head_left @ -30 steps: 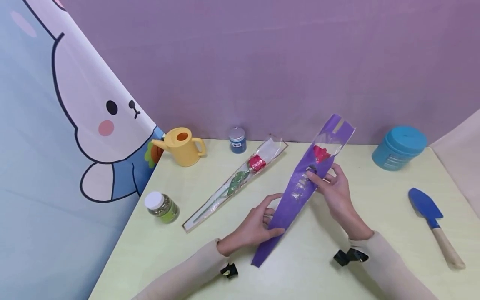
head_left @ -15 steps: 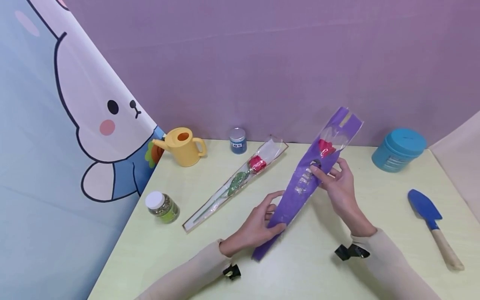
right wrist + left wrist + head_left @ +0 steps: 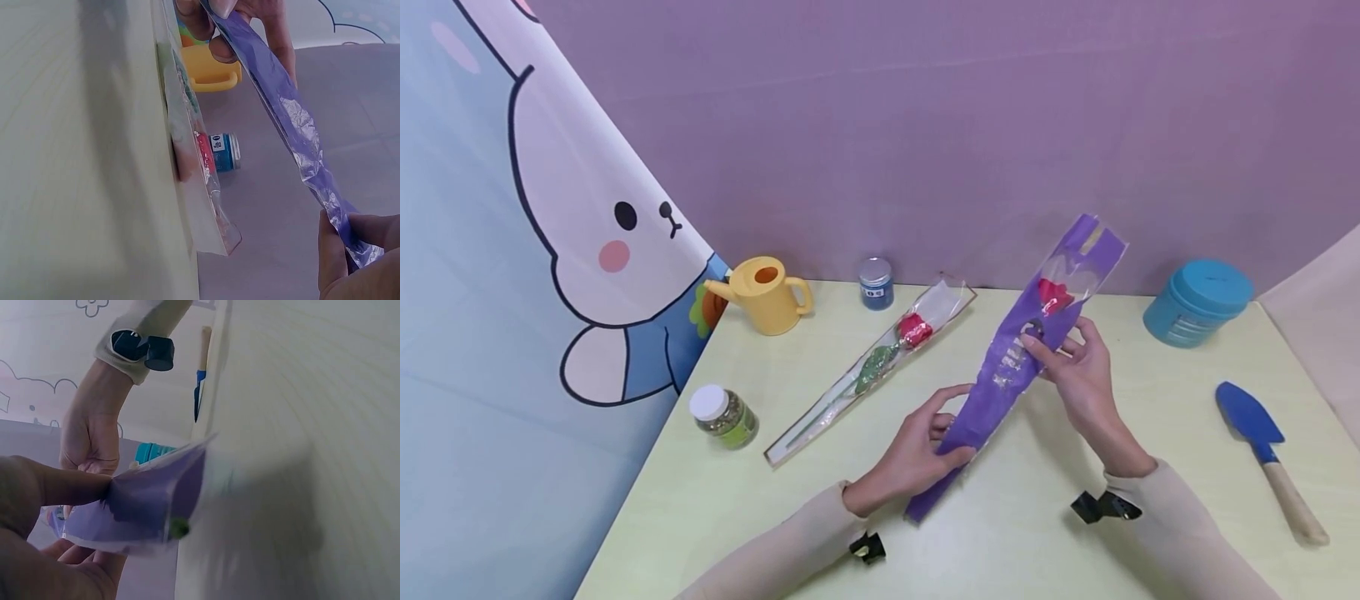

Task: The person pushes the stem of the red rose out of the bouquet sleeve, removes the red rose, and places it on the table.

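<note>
A red artificial rose in a purple sleeve (image 3: pixel 988 396) is held at a slant over the table, its bloom showing through a clear window near the top. My left hand (image 3: pixel 913 454) grips the lower part, thumb in front and fingers behind. Higher up, my right hand (image 3: pixel 1078 375) pinches the sleeve's right edge just below the bloom. In the left wrist view the sleeve's lower end (image 3: pixel 147 506) gapes, and a green stem tip (image 3: pixel 179 527) shows there. Left of the hands, a second rose in a clear, white-backed sleeve (image 3: pixel 872 367) lies on the table.
A yellow watering can (image 3: pixel 767 300) and a small blue jar (image 3: pixel 876 285) stand along the back. Nearer on the left is a white-capped jar (image 3: pixel 724 415). At right are a turquoise tub (image 3: pixel 1197 304) and a blue trowel (image 3: pixel 1262 442) with a wooden handle.
Over the first half second both hands raised the purple-sleeved rose slightly up and to the right. Since then it has stayed almost still, with both grips kept.
</note>
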Demonstrator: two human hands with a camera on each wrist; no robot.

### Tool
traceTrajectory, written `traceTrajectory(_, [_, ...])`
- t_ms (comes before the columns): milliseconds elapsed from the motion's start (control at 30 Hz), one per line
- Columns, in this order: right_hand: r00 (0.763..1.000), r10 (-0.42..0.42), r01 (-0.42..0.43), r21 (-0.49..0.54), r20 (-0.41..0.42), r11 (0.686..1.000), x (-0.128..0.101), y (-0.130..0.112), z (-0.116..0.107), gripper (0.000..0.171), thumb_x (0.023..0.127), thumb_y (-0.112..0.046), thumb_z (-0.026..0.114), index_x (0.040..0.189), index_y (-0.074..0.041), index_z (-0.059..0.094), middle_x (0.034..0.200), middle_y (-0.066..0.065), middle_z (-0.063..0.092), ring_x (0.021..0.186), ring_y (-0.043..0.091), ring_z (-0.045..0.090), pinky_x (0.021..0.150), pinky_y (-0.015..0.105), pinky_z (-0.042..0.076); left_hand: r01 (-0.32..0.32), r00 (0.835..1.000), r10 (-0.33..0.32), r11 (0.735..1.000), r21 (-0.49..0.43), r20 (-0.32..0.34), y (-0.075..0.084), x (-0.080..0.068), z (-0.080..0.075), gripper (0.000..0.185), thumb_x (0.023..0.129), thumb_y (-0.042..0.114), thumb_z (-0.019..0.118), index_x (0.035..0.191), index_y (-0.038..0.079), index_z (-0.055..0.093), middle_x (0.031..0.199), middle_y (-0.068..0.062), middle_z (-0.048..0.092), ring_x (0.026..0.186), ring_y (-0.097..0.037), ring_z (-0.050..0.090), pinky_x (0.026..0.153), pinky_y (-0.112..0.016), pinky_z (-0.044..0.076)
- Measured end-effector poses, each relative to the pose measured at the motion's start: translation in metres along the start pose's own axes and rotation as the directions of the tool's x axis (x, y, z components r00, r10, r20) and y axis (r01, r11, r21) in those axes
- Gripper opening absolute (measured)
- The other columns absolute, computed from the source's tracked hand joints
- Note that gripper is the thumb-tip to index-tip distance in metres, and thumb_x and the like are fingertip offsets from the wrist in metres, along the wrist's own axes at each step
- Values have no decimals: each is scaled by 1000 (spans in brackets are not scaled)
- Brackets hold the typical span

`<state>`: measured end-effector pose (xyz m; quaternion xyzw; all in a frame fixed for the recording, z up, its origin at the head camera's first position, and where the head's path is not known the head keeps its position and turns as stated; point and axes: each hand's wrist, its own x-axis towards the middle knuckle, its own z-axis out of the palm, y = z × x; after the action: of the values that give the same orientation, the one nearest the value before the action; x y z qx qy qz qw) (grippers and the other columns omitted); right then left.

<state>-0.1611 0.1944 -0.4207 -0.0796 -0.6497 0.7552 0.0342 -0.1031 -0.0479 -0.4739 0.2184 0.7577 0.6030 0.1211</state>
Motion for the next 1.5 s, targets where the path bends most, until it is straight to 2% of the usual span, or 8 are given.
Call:
traceTrajectory(167, [1000,-12,12,-2,13,1000,-2,2,2,51,93,-12,79,132,-23,49,95,-15,77,81,3,76,71,23,63,-25,1000,25,1000,18,-11,0,1,1,82,87,-5,76,153,33,45,70,-11,37,60,-2,35,63,-17,40])
traceTrajectory(200, [1000,-11,11,-7,19,1000,-2,3,2,52,93,-13,79,134,-23,49,95,-16,77,82,3,76,72,23,63,-27,1000,27,999,21,-13,0,0,1,81,86,-5,76,152,32,46,69,-13,39,60,-1,35,63,-17,40])
traceTrajectory(267, [999,-8,9,-23,38,1000,-4,5,3,55,93,-14,79,139,-21,48,96,-16,77,83,3,76,73,24,63,-16,1000,16,1000,18,-13,0,0,2,81,87,-5,76,152,33,46,73,-12,58,63,1,48,68,-17,47])
traceTrajectory(333, [998,-1,4,-44,61,999,-5,7,5,59,94,-15,78,144,-17,46,97,-17,77,86,3,77,75,24,63,-6,1000,6,1000,12,-13,0,0,2,81,86,-5,76,152,33,47,85,-13,73,70,0,60,74,-19,54])
traceTrajectory(400, [996,2,4,-70,86,998,-7,10,6,62,96,-17,76,149,-14,44,99,-19,77,88,2,77,76,25,63,0,1000,0,1000,3,-18,0,1,3,79,86,-5,76,151,32,49,99,-15,80,77,-3,68,77,-22,58])
traceTrajectory(733, [990,20,0,-142,139,990,-17,23,19,56,97,-9,73,147,-3,47,96,-22,78,91,0,76,79,26,64,-5,999,3,999,-38,-43,-2,9,3,70,86,-7,77,146,22,56,104,-17,78,70,-1,65,70,-19,57])
traceTrajectory(1100, [988,54,-23,-205,147,979,-21,26,24,47,97,-12,74,139,-1,53,101,-21,77,96,-2,73,84,24,62,-13,998,9,998,-67,-60,-4,14,1,63,84,-9,78,141,12,61,108,-22,77,76,-4,66,75,-20,58])
traceTrajectory(1500, [993,41,-18,-197,113,980,-13,24,15,36,96,-8,74,127,-1,57,90,-25,77,87,-1,75,78,23,63,54,998,-53,998,-41,27,-4,8,2,71,89,-2,77,152,17,50,112,-22,75,78,-1,68,75,-19,58])
